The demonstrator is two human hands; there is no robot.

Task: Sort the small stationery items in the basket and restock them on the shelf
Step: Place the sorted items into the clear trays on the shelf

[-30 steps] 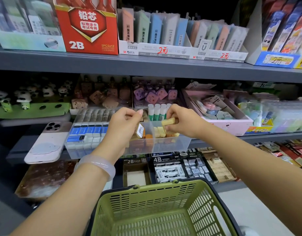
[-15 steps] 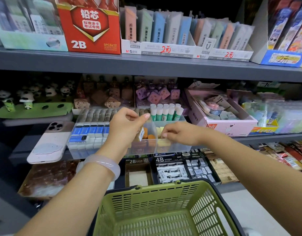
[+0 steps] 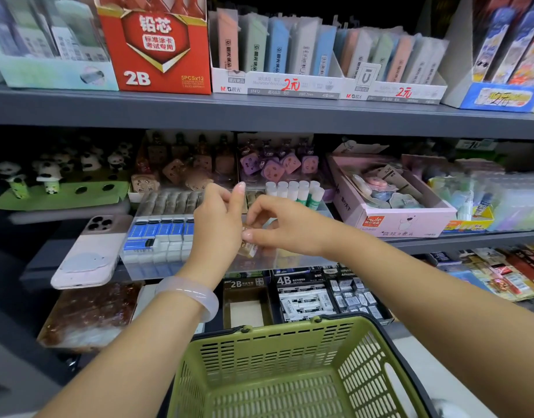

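Observation:
My left hand (image 3: 217,227) is held over the middle shelf (image 3: 458,238), closed on a small brown wrapped eraser (image 3: 250,248) with a white label. My right hand (image 3: 287,227) meets it from the right, thumb and fingertips pinched on the top of that same eraser. Both hands hover above a clear plastic tray (image 3: 296,260) at the shelf's front edge. The tray's contents are mostly hidden by my hands. The green basket (image 3: 259,333) sits below my forearms, and the part of its inside that shows holds nothing.
Blue-and-white erasers (image 3: 160,233) fill the tray's left side, with glue sticks (image 3: 302,191) behind. A phone (image 3: 88,251) lies at the left of the shelf and a pink box (image 3: 395,221) stands at the right. 2B and 4B lead boxes (image 3: 302,294) are on the shelf below.
My right hand put a yellow eraser down into the clear tray, then moved left to the eraser in my left hand. My left hand stayed in place.

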